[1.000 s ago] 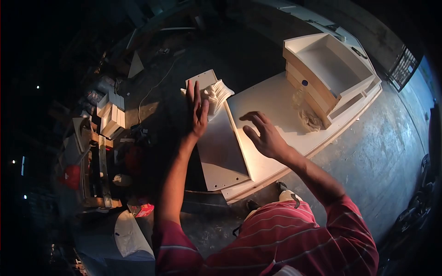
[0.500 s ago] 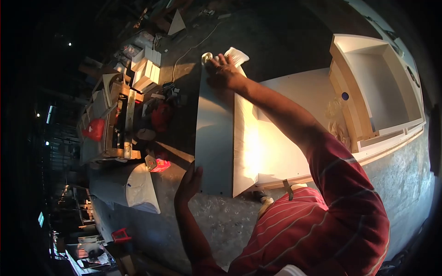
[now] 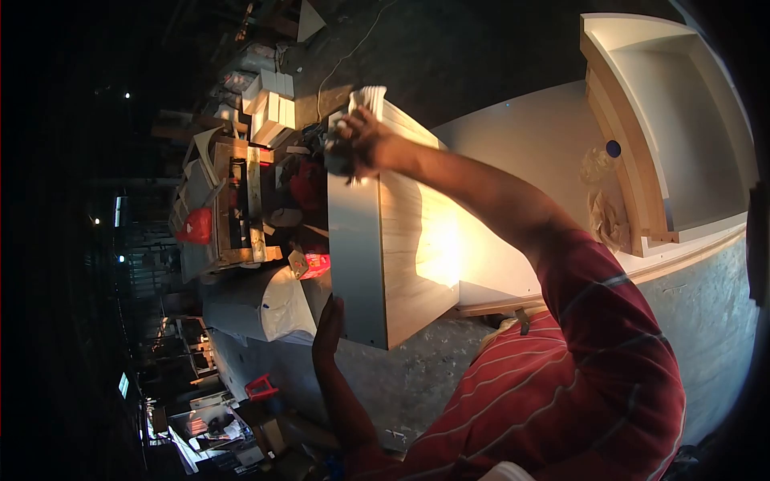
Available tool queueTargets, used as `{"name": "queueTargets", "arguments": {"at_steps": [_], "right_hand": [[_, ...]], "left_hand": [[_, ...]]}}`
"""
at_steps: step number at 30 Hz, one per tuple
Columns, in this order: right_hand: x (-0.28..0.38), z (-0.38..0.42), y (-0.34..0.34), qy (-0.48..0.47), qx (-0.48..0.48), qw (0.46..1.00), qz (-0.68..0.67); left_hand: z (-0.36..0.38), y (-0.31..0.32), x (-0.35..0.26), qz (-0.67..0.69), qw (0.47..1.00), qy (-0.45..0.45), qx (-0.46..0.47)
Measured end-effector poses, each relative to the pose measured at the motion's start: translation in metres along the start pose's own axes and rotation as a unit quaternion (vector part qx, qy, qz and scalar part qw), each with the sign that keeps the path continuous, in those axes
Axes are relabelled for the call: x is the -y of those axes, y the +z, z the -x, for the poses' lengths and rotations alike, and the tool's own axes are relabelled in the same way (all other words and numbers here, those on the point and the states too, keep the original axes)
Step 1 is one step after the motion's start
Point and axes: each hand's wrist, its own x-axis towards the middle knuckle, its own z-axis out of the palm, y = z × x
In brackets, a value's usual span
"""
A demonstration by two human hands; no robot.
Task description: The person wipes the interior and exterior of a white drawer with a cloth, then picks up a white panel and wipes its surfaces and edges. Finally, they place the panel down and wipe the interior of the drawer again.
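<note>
A box-shaped cabinet piece (image 3: 417, 240) with wood-grain sides and a grey-white face (image 3: 355, 264) stands in front of me. At its far end my right hand (image 3: 361, 148) presses a white cloth (image 3: 369, 99) onto the edge, fingers closed over it. Part of the cloth sticks out beyond the fingers. My left hand (image 3: 327, 325) lies against the near left edge of the grey-white face, its visible fingers stretched out along it. Some of its fingers are hard to see in shadow.
A large white panel (image 3: 521, 152) lies to the right, carrying a curved-front open cabinet (image 3: 674, 120) and crumpled brown paper (image 3: 607, 220). On the left are a wooden frame stand (image 3: 255, 200), stacked white blocks (image 3: 273, 116), a red box (image 3: 311, 264), a wrapped roll (image 3: 281, 309) and a red stool (image 3: 260, 388).
My right hand has moved with the cloth over the far end toward the left edge. My view has shifted, showing more of the wood-grain side. My left hand stays at the near edge.
</note>
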Motion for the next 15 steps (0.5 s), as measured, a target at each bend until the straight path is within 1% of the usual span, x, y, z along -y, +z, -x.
{"name": "queueTargets", "arguments": {"at_steps": [1,2,3,4,5,6,7,8,9,11,12,13,14,15], "right_hand": [[-0.017,0.000,-0.016,0.041,-0.008,0.999,-0.008],[-0.023,0.002,-0.021,0.039,-0.024,0.999,-0.004],[-0.018,0.005,-0.025,0.042,-0.005,0.999,0.006],[-0.003,0.012,-0.024,0.041,-0.013,0.999,0.005],[0.018,0.022,-0.018,0.039,-0.020,0.999,0.005],[0.044,0.040,-0.011,0.002,-0.036,0.999,-0.005],[0.080,0.067,-0.024,-0.028,0.009,1.000,0.009],[0.109,0.094,-0.021,-0.094,-0.004,0.995,-0.024],[0.143,0.120,-0.005,-0.146,-0.004,0.988,-0.043],[0.192,0.172,-0.011,-0.235,-0.002,0.972,-0.007],[0.192,0.170,-0.016,-0.231,-0.002,0.973,0.003],[0.188,0.166,-0.021,-0.238,0.018,0.971,-0.026],[0.184,0.160,-0.025,-0.245,0.040,0.967,-0.056],[0.178,0.154,-0.028,-0.254,0.064,0.961,-0.087]], "left_hand": [[-0.004,-0.002,0.012,0.035,0.999,0.020,0.013],[-0.001,-0.003,0.011,0.037,0.999,0.019,0.009],[-0.002,-0.004,0.006,-0.003,1.000,0.017,-0.015],[-0.002,-0.004,0.002,-0.041,0.998,0.012,-0.038],[0.002,0.000,-0.010,-0.035,0.998,0.008,-0.043],[0.007,0.006,-0.029,-0.015,0.999,0.028,-0.028],[0.010,0.010,-0.038,0.004,0.999,0.050,-0.011],[0.006,0.006,-0.029,0.067,0.997,0.040,-0.007],[0.001,-0.003,-0.009,0.071,0.996,0.045,-0.006],[-0.030,-0.028,0.065,-0.003,0.973,0.224,0.058],[-0.070,-0.041,0.144,0.256,0.959,0.103,0.067],[-0.065,-0.037,0.126,0.258,0.957,0.114,0.072],[-0.042,-0.026,0.091,0.054,0.968,0.244,0.036],[-0.029,-0.020,0.075,-0.152,0.921,0.358,-0.009]]}}
